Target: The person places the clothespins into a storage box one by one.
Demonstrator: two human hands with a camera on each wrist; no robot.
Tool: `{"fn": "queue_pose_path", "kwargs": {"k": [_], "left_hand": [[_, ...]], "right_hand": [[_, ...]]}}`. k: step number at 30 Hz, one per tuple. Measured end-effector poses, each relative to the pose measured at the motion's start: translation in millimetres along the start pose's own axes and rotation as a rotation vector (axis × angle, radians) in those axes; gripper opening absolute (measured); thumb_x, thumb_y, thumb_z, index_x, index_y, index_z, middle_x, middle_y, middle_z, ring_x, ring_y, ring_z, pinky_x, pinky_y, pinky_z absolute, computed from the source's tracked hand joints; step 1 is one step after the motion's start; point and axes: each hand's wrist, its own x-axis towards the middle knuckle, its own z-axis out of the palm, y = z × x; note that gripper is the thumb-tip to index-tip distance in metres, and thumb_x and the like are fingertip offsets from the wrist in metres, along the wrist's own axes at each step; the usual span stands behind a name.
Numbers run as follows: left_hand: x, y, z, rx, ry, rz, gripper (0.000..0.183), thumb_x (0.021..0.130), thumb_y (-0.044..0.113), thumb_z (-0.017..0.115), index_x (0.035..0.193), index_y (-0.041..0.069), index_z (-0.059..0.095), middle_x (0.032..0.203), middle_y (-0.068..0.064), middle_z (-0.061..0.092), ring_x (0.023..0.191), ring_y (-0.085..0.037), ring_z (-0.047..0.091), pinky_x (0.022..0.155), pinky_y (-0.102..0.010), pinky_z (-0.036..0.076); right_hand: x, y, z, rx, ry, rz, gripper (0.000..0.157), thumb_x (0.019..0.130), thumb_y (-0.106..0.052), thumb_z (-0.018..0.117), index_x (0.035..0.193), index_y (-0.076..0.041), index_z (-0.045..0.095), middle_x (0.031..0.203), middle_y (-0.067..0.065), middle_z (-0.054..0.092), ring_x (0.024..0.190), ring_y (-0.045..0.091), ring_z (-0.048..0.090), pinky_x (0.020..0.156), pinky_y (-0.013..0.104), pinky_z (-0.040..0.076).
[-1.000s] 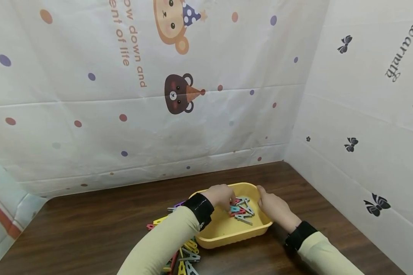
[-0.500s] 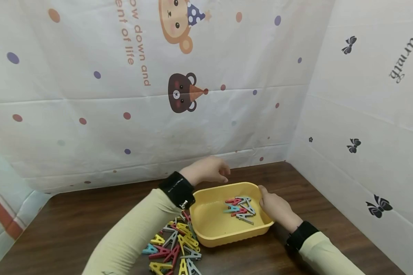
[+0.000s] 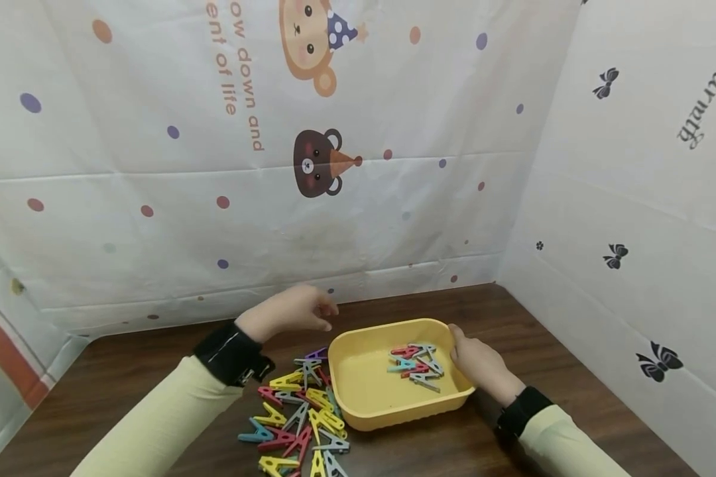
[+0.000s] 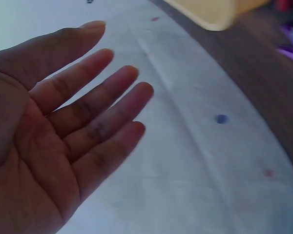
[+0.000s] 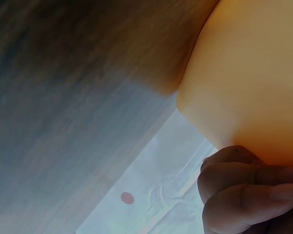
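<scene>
A yellow plastic basin (image 3: 382,394) stands on the table, with several red, grey and blue clothespins (image 3: 419,364) lying in its right half. My right hand (image 3: 483,361) grips the basin's right rim; the right wrist view has its curled fingers (image 5: 244,195) against the yellow wall. Over the table behind the pile, left of the basin, my left hand (image 3: 292,310) hovers. Its palm is bare and its fingers are spread and slightly bent in the left wrist view. Loose clothespins (image 3: 283,438) in yellow, red, grey, blue and purple are heaped left of the basin.
The dark wood table (image 3: 155,397) meets a printed white sheet (image 3: 215,232) at the back. Another white sheet with bow prints (image 3: 614,256) rises along the right side. The pile reaches up to the basin's left wall.
My left hand has come up out of the basin and swung left, leaving a blue clothespin among the others inside. The right hand has kept its hold on the rim.
</scene>
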Motion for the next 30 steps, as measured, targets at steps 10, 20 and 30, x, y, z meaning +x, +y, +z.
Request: {"fn": "queue_pose_path", "kwargs": {"k": [10,20,30], "left_hand": [[-40.6,-34.6,50.8,-0.058,-0.096,-0.106,0.023,0.084,0.003,0.078,0.107,0.005,0.078,0.106,-0.01,0.077,0.095,-0.025,0.071,0.087,-0.048,0.059],[-53.3,-58.6,76.0,0.068,-0.09,-0.038,0.023,0.083,0.008,0.081,0.106,0.005,0.078,0.1,-0.006,0.077,0.09,-0.022,0.071,0.082,-0.043,0.06],[-51.8,-73.5,83.3,0.03,-0.086,-0.005,0.014,0.082,0.005,0.08,0.095,0.01,0.078,0.077,0.006,0.065,0.066,-0.006,0.049,0.061,-0.025,0.044]], "right_hand": [[1,-2,-2.1,-0.001,0.0,0.017,0.053,0.101,-0.01,0.046,0.15,0.009,0.036,0.06,0.003,0.046,0.049,0.015,0.042,0.049,0.026,0.031],[1,-4,-3.0,0.008,0.003,0.025,0.053,0.102,-0.009,0.046,0.15,0.01,0.036,0.06,0.004,0.047,0.049,0.016,0.043,0.049,0.026,0.032],[2,-4,2.7,0.013,0.002,0.03,0.053,0.101,-0.009,0.045,0.15,0.01,0.037,0.061,0.004,0.048,0.049,0.016,0.044,0.049,0.026,0.033]]}}
